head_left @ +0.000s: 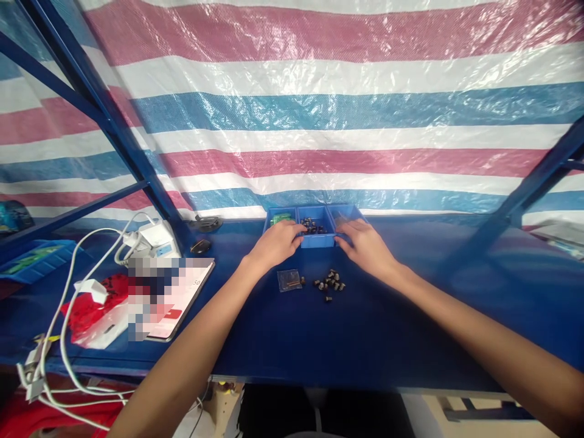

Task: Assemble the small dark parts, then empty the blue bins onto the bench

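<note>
Three small blue bins stand in a row at the back of the blue table. My left hand (276,241) grips the left side of the middle bin (318,239), which holds small dark parts. My right hand (365,244) rests against that bin's right side, in front of the right bin (349,213), fingers curled on its edge. The left bin (279,216) holds green pieces. In front of the bins lies a loose cluster of small dark parts (329,283) and a small clear bag (289,280).
At the left are a white power strip (155,240) with white cables, a red-and-white plastic bag (93,310), a booklet (180,304) and a blue tray (34,258). Blue frame posts (114,131) rise at left and right. A striped tarpaulin hangs behind.
</note>
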`<state>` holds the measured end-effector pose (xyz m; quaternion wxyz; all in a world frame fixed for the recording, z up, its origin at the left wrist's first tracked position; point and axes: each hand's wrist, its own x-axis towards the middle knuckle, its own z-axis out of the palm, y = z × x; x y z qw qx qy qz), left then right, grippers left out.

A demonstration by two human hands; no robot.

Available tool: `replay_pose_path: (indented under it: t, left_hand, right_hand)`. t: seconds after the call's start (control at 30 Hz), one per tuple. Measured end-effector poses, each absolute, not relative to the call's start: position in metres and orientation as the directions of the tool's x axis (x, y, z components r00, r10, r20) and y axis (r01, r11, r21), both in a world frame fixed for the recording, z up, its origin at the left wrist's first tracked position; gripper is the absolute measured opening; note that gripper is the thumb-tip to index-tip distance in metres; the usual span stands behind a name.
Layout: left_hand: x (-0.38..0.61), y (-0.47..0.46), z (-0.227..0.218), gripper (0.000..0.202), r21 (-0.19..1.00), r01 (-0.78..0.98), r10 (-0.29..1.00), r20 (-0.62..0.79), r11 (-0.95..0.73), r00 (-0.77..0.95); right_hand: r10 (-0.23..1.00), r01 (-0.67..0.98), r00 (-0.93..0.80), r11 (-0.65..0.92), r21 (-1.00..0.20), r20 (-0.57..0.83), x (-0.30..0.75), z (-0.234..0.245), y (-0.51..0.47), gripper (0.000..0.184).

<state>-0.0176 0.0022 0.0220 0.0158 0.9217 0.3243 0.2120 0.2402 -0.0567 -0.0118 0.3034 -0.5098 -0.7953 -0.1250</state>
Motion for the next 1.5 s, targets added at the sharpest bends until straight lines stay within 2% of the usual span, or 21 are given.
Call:
replay_pose_path:
  t: [0.13,0.23,0.33,0.4,0.47,0.5,0.57,0.63,0.73,0.83,0.97,1.13,1.2,1.33,1.5]
  left_hand:
    - [-0.016,0.000,0.021,0.032,0.215,0.641,0.666,0.392,-0.737,0.635]
    - [-0.016,-0.001,0.023,0.027,0.178,0.653,0.658,0.413,-0.736,0.629]
    - [-0.018,-0.006,0.033,0.019,0.146,0.668,0.650,0.452,-0.729,0.611]
    - [-0.020,-0.012,0.044,0.012,0.178,0.654,0.654,0.443,-0.735,0.614]
    - [-0.023,-0.018,0.055,0.007,0.260,0.611,0.663,0.340,-0.747,0.666]
    - [-0.024,-0.021,0.060,0.009,0.315,0.590,0.664,0.243,-0.743,0.707]
    - [-0.024,-0.026,0.064,0.020,0.409,0.570,0.632,0.019,-0.712,0.775]
    - [-0.021,-0.028,0.062,0.024,0.460,0.567,0.576,-0.138,-0.683,0.806]
    - [-0.014,-0.026,0.050,0.015,0.496,0.544,0.517,-0.206,-0.677,0.831]
    - [-0.011,-0.022,0.038,0.004,0.538,0.519,0.515,-0.174,-0.664,0.839]
    - [-0.012,-0.022,0.028,0.009,0.576,0.454,0.539,-0.028,-0.679,0.842]
    - [-0.004,-0.027,0.016,0.020,0.591,0.351,0.609,0.319,-0.727,0.726]
    - [0.000,-0.030,0.012,0.024,0.569,0.338,0.613,0.402,-0.749,0.681]
    - [0.002,-0.033,0.008,0.024,0.512,0.328,0.572,0.443,-0.793,0.691]
    - [0.002,-0.036,0.004,0.025,0.471,0.339,0.559,0.477,-0.814,0.679]
  right_hand:
    - [0.696,0.877,-0.328,0.476,-0.068,0.639,0.234,-0.006,-0.064,0.024]
    - [0.674,0.825,-0.406,0.561,-0.070,0.617,0.223,0.000,-0.074,0.028]
    - [0.701,0.727,-0.523,0.664,-0.176,0.485,0.209,0.005,-0.086,0.027]
    - [0.725,0.687,-0.568,0.678,-0.260,0.390,0.203,0.005,-0.092,0.022]
    - [0.739,0.679,-0.587,0.672,-0.297,0.330,0.200,0.005,-0.097,0.018]
    - [0.742,0.682,-0.595,0.670,-0.293,0.310,0.199,0.006,-0.098,0.017]
    - [0.742,0.707,-0.605,0.668,-0.235,0.288,0.201,0.007,-0.098,0.017]
    - [0.741,0.737,-0.611,0.661,-0.144,0.278,0.203,0.009,-0.098,0.019]
    - [0.754,0.770,-0.591,0.633,-0.080,0.287,0.205,0.009,-0.096,0.021]
    - [0.776,0.794,-0.547,0.600,-0.099,0.315,0.206,0.004,-0.093,0.020]
    - [0.797,0.811,-0.454,0.555,-0.186,0.399,0.207,-0.004,-0.087,0.020]
    - [0.857,0.682,-0.256,0.488,-0.545,0.448,0.204,-0.005,-0.081,0.019]
    - [0.882,0.613,-0.190,0.450,-0.649,0.431,0.202,-0.004,-0.080,0.019]
    - [0.904,0.521,-0.160,0.418,-0.744,0.397,0.200,-0.002,-0.078,0.020]
    - [0.907,0.493,-0.151,0.414,-0.765,0.394,0.201,-0.003,-0.075,0.020]
